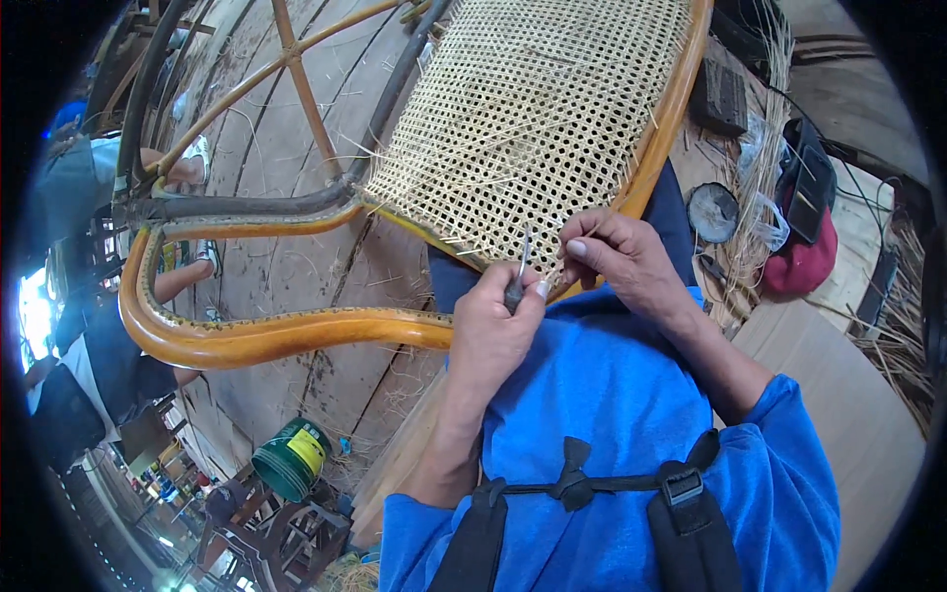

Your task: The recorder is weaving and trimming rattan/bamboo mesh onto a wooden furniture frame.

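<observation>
A woven cane panel [533, 109] with rows of small holes lies over my lap, set in a curved, varnished wooden frame [663, 138]. My left hand [498, 321] is closed round the dark handle of an awl [518, 281], its thin metal shaft pointing up over the panel's near corner. Just to the right, my right hand [623, 259] is pinched at the same corner, close to the frame's edge. What lies between its fingertips, perhaps a thin cane strand, is too small to make out. Loose strand ends stick out along the panel's left edge.
A curved wooden arm [296, 335] extends left, joined to dark and light poles [293, 54]. Bundled cane strands [764, 207], a round tin [712, 211], a dark block [718, 97] and a red cloth item [804, 259] lie right. A green bucket [291, 459] stands lower left; people are beyond.
</observation>
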